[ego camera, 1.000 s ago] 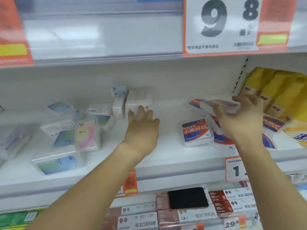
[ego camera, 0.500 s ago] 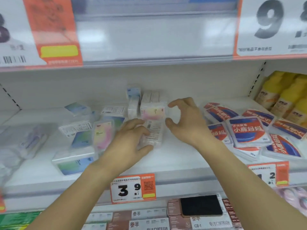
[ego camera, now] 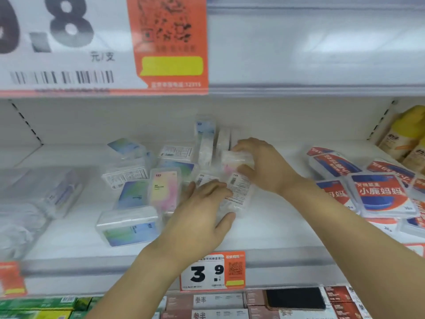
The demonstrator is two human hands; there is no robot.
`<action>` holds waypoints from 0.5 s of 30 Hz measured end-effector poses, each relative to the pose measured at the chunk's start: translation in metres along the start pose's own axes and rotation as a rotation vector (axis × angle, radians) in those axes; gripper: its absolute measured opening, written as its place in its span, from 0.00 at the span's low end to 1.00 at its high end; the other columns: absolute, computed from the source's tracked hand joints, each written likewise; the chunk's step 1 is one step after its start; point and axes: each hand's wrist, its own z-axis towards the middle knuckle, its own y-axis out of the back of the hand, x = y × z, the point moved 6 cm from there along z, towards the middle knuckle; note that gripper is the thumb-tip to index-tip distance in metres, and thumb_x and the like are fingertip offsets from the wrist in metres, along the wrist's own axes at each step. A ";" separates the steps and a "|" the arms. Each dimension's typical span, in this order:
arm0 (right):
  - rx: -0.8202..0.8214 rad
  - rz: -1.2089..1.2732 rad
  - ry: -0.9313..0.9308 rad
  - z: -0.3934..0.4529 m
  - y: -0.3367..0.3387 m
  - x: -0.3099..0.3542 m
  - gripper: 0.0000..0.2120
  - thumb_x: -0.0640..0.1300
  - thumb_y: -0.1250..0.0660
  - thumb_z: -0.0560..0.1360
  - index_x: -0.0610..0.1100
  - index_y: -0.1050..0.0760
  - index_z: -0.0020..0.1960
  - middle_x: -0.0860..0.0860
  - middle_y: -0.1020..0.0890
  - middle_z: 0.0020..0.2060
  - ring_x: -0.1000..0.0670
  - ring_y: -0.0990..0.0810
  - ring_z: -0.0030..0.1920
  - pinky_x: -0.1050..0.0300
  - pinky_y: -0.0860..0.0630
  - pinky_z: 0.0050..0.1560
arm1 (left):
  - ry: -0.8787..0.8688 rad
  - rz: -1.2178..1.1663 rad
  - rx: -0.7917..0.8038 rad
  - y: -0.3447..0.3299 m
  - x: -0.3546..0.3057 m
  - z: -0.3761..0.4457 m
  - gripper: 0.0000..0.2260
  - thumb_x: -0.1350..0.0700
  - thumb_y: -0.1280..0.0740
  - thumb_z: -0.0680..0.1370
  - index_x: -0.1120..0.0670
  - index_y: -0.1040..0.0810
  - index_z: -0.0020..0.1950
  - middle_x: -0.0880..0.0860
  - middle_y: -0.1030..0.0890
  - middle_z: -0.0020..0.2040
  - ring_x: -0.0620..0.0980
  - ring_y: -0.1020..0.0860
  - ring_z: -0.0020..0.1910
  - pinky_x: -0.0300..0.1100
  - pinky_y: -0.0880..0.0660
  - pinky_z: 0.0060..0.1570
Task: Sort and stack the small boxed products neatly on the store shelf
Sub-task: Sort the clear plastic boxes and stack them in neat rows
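Clear plastic box with a pink insert (ego camera: 236, 161), centre of frame on the white shelf (ego camera: 276, 229): right hand (ego camera: 264, 166) grips it, fingers curled over its top, thumb under. Just below it a second clear box, barcode label up (ego camera: 236, 192); left hand (ego camera: 202, 217) rests on it with fingers spread and nearly straight, thumb at its lower edge, pressing rather than gripping.

Left of centre, loose boxes lie at odd angles: pink-yellow one (ego camera: 164, 192), blue-green ones (ego camera: 128, 229). Two stand upright at the back (ego camera: 204, 143).

Risks, my read:
- clear plastic looks slick; top box may slide off if set down skewed
- left wrist is near the pink-yellow box, could knock it
- upright pair at the back may tip if bumped

Readable: price tag "3.9" (ego camera: 212, 271) on the shelf edge; big tag ".8 元/支" (ego camera: 69, 42) upper left; red-blue packs "小鹿妈妈" (ego camera: 381, 192) at right; "参半" boxes (ego camera: 218, 300) along the bottom.
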 end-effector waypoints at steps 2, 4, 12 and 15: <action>-0.012 0.017 0.012 -0.012 0.007 0.001 0.19 0.35 0.28 0.69 0.44 0.22 0.59 0.46 0.21 0.58 0.46 0.23 0.60 0.72 0.37 0.58 | -0.004 -0.016 -0.001 0.001 -0.001 -0.001 0.16 0.45 0.38 0.76 0.47 0.26 0.62 0.43 0.25 0.63 0.44 0.29 0.65 0.41 0.46 0.72; -0.028 0.041 0.009 -0.021 0.014 0.003 0.18 0.36 0.26 0.69 0.45 0.22 0.57 0.48 0.20 0.58 0.48 0.23 0.60 0.76 0.38 0.57 | 0.004 -0.028 -0.001 0.002 -0.001 -0.003 0.15 0.46 0.39 0.76 0.46 0.26 0.61 0.44 0.25 0.63 0.43 0.31 0.65 0.44 0.46 0.73; -0.023 0.255 -0.152 -0.025 0.036 0.013 0.20 0.33 0.30 0.67 0.49 0.21 0.56 0.53 0.24 0.60 0.56 0.28 0.62 0.83 0.42 0.56 | 0.011 -0.005 -0.012 0.004 -0.008 -0.005 0.17 0.41 0.37 0.73 0.47 0.24 0.59 0.42 0.24 0.64 0.42 0.33 0.68 0.41 0.50 0.73; 0.009 0.084 -0.234 0.000 0.020 0.015 0.27 0.51 0.27 0.70 0.59 0.29 0.68 0.48 0.36 0.71 0.46 0.38 0.74 0.63 0.40 0.72 | -0.003 -0.021 -0.018 0.011 -0.010 -0.004 0.17 0.42 0.36 0.74 0.48 0.21 0.58 0.44 0.23 0.62 0.43 0.33 0.69 0.37 0.50 0.73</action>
